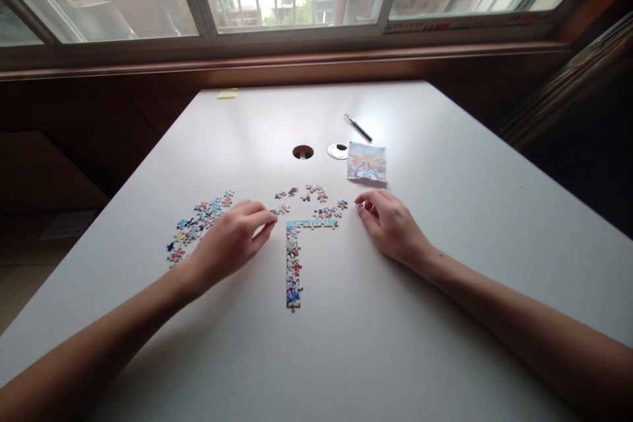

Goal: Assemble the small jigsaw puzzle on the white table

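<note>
Two joined strips of jigsaw puzzle form a corner on the white table: a pale blue top strip (312,223) and a colourful left strip (293,267). My right hand (390,221) pinches a small puzzle piece (359,206) to the right of the top strip. Just left of the corner, my left hand (237,231) has thumb and fingertips closed together; what they hold, if anything, is too small to make out. Loose puzzle pieces (282,210) lie beside those fingertips. More pieces (327,212) sit just above the top strip.
A pile of loose pieces (200,217) spreads beyond my left forearm. Further back are a printed picture sheet (366,163), a pen (358,127), a round table hole (302,152) and its metal cover (337,151). A yellow note (227,93) lies at the far edge, below the windows.
</note>
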`<state>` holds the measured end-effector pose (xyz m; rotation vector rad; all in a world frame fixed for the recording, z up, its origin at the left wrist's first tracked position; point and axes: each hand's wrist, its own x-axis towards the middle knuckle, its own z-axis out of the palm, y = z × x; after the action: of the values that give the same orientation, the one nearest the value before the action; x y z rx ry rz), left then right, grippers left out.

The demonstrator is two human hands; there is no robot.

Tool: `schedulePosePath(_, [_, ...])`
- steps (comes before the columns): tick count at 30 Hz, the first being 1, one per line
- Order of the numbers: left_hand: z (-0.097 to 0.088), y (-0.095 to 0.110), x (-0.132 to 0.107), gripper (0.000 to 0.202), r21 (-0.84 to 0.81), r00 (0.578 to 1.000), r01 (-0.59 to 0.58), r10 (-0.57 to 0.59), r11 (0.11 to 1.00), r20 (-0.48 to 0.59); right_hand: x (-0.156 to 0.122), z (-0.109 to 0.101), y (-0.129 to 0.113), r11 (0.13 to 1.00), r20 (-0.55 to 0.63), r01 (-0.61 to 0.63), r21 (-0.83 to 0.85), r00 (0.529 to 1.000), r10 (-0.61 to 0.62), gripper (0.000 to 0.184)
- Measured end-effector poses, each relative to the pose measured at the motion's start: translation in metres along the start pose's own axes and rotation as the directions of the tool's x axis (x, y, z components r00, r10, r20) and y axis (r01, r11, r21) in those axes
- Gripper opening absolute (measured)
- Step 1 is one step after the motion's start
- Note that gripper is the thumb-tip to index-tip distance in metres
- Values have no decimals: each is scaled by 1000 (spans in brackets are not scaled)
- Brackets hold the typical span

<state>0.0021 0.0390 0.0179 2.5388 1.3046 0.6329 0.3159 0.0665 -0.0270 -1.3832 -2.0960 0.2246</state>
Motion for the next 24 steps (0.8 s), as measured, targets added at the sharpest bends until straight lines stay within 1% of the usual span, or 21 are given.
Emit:
schedulePosePath(2, [-1, -10, 24, 21, 8, 998, 50, -51, 999, 25, 0, 0, 0, 1000, -2, 8, 4, 1000, -8, 12])
schedulePosePath(5, [3, -25, 56, 19, 2, 992, 97, -97, 995, 84, -1, 0, 0, 1000, -8, 13, 1, 1000, -13, 11])
schedulePosePath(8, [9, -34, 73, 15, 7, 989, 94, -95, 996, 114, -1, 0, 0, 1000, -13, 15, -11, 1000, -15, 10])
schedulePosePath(11, [9, -40, 79, 15, 7, 987, 105, -105, 994, 122, -2, 0, 0, 1000, -9, 15, -25, 1000, -16, 11])
schedulePosePath(18, [4, -50, 76, 10, -21, 977, 141, -136, 990, 162, -2, 0, -1, 998, 4, 35, -50, 999, -34, 14])
schedulePosePath(24, [9, -55, 76, 21, -64, 971, 183, -171, 981, 167, -2, 1, 0, 997, -1, 45, -64, 999, -45, 15])
